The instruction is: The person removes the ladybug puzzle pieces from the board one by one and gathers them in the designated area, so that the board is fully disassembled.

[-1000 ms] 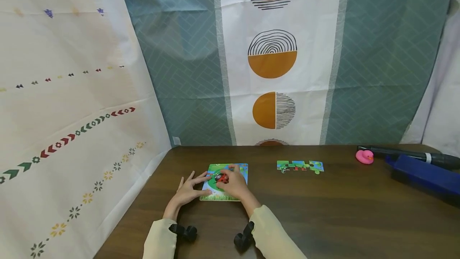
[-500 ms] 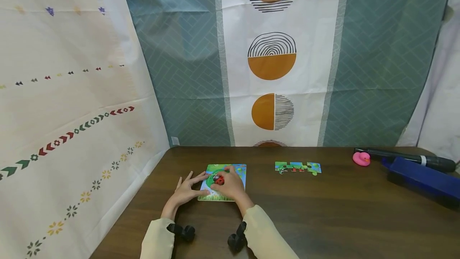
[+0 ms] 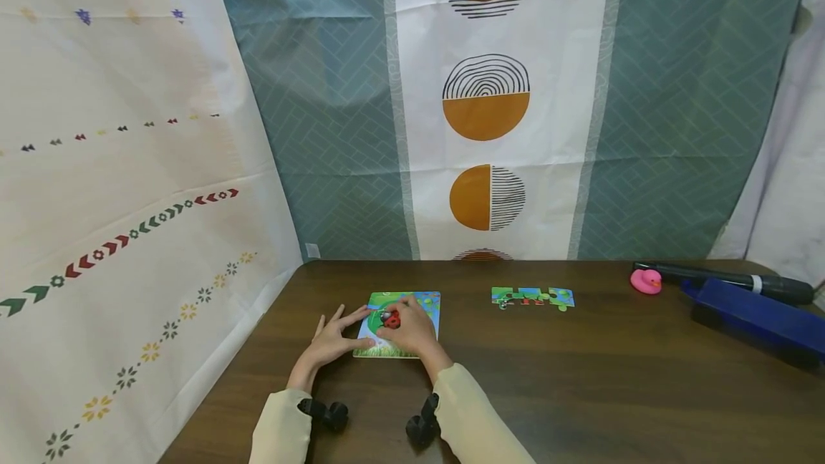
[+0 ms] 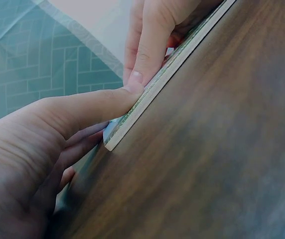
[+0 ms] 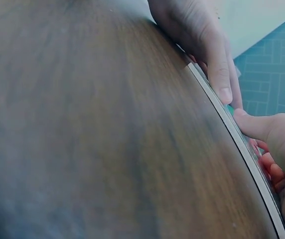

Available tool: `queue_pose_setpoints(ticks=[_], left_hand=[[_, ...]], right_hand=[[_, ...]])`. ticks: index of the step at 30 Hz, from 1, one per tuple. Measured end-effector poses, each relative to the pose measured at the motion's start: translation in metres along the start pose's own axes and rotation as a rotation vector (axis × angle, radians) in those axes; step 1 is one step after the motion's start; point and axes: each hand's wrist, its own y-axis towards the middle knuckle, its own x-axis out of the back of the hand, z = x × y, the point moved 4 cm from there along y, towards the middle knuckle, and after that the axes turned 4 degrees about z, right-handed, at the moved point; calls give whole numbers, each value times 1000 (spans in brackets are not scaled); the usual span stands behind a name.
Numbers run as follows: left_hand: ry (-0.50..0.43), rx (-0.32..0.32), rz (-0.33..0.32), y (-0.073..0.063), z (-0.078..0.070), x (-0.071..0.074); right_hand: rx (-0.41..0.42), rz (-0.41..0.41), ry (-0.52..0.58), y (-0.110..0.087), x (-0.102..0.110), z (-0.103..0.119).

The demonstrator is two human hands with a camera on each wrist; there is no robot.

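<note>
A small square puzzle board [image 3: 427,301] with a bright green and blue picture lies on the table. My left hand [image 3: 327,344] rests at the board's left side, fingers spread and fairly straight, thumb on its lower left part. My right hand [image 3: 411,328] is over the board's middle, with thumb and bent fingers around a red ladybug puzzle piece [image 3: 391,319]. In the left wrist view the left thumb [image 4: 102,106] touches the board's edge [image 4: 152,97] near the right thumb. The right wrist view shows the right fingers curled close to the board, hiding most of the piece.
Several joined puzzle pieces [image 3: 531,297] lie to the right on the brown wooden table [image 3: 554,392]. Farther right are a pink rubber duck [image 3: 646,281], a black rod-like object [image 3: 780,288] and a long blue object [image 3: 754,315]. Patterned cloths hang behind and at left.
The right hand has shifted slightly left and its fingers have drawn closer around the ladybug area. The left hand keeps its place on the board. The whole view has drifted a little.
</note>
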Motion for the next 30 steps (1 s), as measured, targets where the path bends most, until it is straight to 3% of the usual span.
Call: queue_pose_setpoints(ticks=[10,20,30], left_hand=[[-10,25,-10,0,4,2],[-17,19,-2,1,3,0],[-33,25,-2,2,2,-1]], right_hand=[[31,-13,144,1,-1,-2],[13,-51,234,2,1,-8],[11,-73,485,2,9,-17]])
